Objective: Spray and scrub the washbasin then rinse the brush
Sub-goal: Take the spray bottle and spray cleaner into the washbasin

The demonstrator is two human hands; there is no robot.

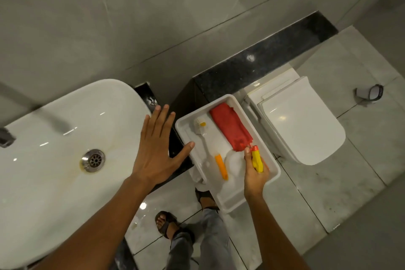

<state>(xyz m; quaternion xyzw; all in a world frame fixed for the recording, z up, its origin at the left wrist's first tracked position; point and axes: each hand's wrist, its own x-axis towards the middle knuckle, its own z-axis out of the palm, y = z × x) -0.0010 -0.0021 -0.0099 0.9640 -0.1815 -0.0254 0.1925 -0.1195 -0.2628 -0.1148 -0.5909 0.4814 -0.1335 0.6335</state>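
Note:
The white oval washbasin (65, 138) fills the left, with a metal drain (93, 160) and a yellowish stain around it. My left hand (157, 147) hovers flat, fingers spread, over the basin's right rim. Right of it a white tray (230, 204) holds a white brush with an orange handle (210, 149), a red cloth (230, 127) and a clear spray bottle (235, 163). My right hand (255, 173) grips the bottle's yellow and orange trigger head (256, 160) inside the tray.
A grey tap spout (52, 120) reaches over the basin from the left. A closed white toilet (302, 125) stands right of the tray below a black stone ledge (263, 59). My sandalled feet (166, 223) are on the glossy tile floor.

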